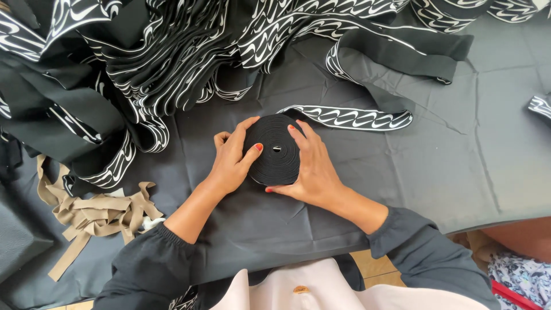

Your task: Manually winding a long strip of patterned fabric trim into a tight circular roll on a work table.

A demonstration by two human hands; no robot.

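Both hands on the flat black coil of wound elastic band point(275, 149), lying on its side on the dark grey cloth-covered table point(470, 172), near the front edge, centre of view. Left hand point(232, 161) cups the coil's left rim: fingers curled around the outer edge, thumb laid across the top face, tip near the small centre hole. Right hand point(313, 169) clamps the right side: index finger on the top face, thumb tucked at the lower edge, palm against the rim. So both grips are closed on the coil, pressing it from opposite sides. A loose tail of black band with a white wavy pattern point(350, 117) runs off from the coil's top right, lying flat on the cloth. Behind it, a big tangled heap of the same patterned black band point(172, 63) fills the upper left. A loose bunch of tan flat band point(97, 215) sits well apart at lower left. Dark sleeves on both forearms.
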